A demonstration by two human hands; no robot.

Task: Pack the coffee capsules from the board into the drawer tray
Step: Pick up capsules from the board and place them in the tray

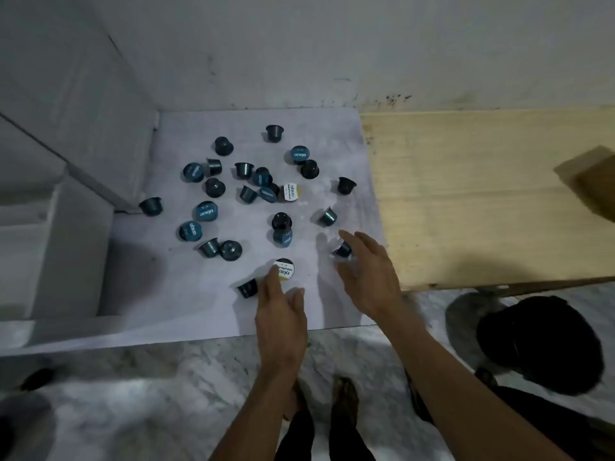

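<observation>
We look down on a pale grey board lying on a marble floor, against a stained white wall; a light wooden plank fills the right of the frame, and a grey boxed unit at the left edge may be the drawer tray, though we cannot tell. The coffee capsules lie scattered over the middle of the board, some upright, some tipped, a few showing teal lids; none is packed yet. Our left hand, low centre, reaches with relaxed, nearly straight fingers, the forefinger touching a white-lidded capsule; a dark capsule sits just beside it. Our right hand, slightly right of centre, curls its fingers round a dark capsule, possibly with a second under the palm; that is hidden. We judge the capsules light, rigid and smooth, apt to roll on their tapered sides; pinching across the rim looks best.
</observation>
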